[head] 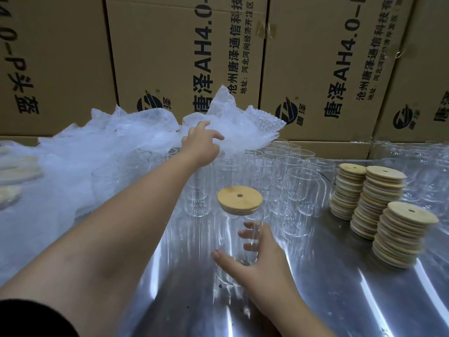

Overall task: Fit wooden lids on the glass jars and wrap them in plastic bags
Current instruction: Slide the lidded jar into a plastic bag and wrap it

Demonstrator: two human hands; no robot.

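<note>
A tall glass jar stands upright on the steel table, capped with a round wooden lid that has a small hole. My right hand wraps around the jar's lower half from the right. My left hand is stretched far forward over the jars, its fingers spread and touching a crumpled bubble-wrap plastic bag at the back. Several empty glass jars without lids stand behind the capped one.
Three stacks of wooden lids stand at the right on the shiny steel table. A heap of plastic bags covers the left side. Wrapped pieces lie at the far left. Cardboard boxes wall off the back.
</note>
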